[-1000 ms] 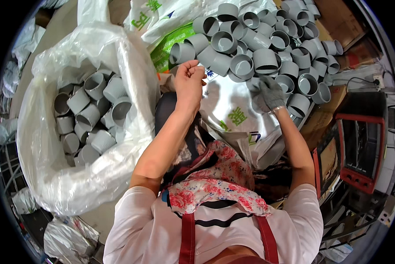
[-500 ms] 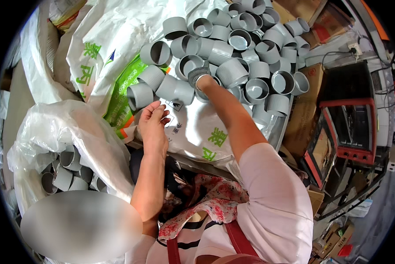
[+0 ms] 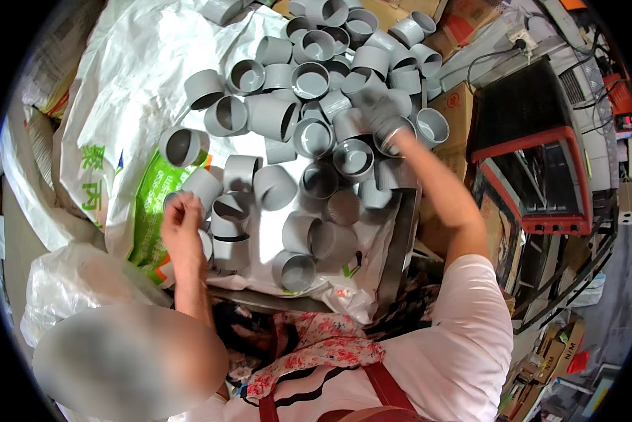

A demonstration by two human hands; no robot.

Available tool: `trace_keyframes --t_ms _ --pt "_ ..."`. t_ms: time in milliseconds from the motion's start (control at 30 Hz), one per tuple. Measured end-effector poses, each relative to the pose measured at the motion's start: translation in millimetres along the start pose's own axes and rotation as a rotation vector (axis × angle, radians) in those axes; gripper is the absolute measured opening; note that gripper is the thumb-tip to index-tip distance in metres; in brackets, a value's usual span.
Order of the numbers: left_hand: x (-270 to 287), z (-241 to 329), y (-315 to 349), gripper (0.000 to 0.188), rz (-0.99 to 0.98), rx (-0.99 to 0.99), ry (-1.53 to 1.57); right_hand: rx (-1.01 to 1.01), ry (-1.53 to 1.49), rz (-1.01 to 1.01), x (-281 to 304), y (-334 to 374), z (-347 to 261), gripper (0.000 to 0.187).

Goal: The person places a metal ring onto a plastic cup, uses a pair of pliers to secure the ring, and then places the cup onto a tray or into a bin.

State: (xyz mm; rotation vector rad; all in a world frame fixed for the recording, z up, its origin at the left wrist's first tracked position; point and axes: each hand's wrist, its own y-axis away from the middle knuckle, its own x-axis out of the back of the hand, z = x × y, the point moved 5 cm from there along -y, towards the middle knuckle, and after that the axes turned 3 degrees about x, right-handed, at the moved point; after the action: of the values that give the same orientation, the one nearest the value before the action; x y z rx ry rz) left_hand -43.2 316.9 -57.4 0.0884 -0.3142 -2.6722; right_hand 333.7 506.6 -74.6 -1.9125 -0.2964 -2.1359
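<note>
Many short grey plastic pipe couplings (image 3: 270,116) lie heaped and scattered over a white sack (image 3: 129,77) with green print. My right hand (image 3: 385,119), in a dark grey glove, reaches onto the right side of the heap; motion smears its fingers among the couplings. My left hand (image 3: 182,228) is bare, its fingers bent and pressed together beside a grey coupling (image 3: 203,186) at the left edge of the spread. What its fingertips hold, if anything, is hidden. More couplings (image 3: 295,271) lie close to the front edge, between my forearms.
A clear plastic bag (image 3: 84,278) stands at the lower left, partly covered by a blurred patch. To the right are a red and black oven-like appliance (image 3: 534,155), a cardboard box (image 3: 456,119) and a metal rack (image 3: 551,292). A metal table edge (image 3: 400,246) borders the sack.
My right hand has swept right across the heap, and couplings now lie spread nearer to me. My left hand has shifted left in the picture, its fingers drawn together. The whole view has turned.
</note>
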Motion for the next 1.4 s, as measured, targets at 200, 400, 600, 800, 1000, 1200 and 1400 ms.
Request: trace_keyframes --t_ms 200,400,600,800,1000,1200,1400 --pt "-146 29 -161 0.03 -0.299 -0.366 -0.401 -0.167 0.224 -0.258 -50 -69 206 0.049" --pt "-326 -7 -301 0.075 -0.539 -0.647 -1.077 0.059 0.241 -0.227 -143 -140 260 0.038" --pt "-387 -61 -320 0.083 -0.739 -0.73 -1.277 0.209 0.435 -0.496 -179 -132 228 0.03" --pt "-304 -126 -230 0.104 -1.175 -0.098 -1.186 0.08 0.307 -0.386 -111 -104 160 0.043" --pt "-251 -120 -113 0.059 -1.42 -0.136 -1.316 0.739 -0.4 -0.406 -140 -64 17 0.036" --pt "-218 -50 -104 0.04 -1.779 -0.129 -0.955 0.409 -0.227 -0.365 -112 -51 -18 0.028" --pt "-311 2 -287 0.054 -0.528 -0.565 -1.049 -0.393 -0.264 -0.067 -77 -112 198 0.05"
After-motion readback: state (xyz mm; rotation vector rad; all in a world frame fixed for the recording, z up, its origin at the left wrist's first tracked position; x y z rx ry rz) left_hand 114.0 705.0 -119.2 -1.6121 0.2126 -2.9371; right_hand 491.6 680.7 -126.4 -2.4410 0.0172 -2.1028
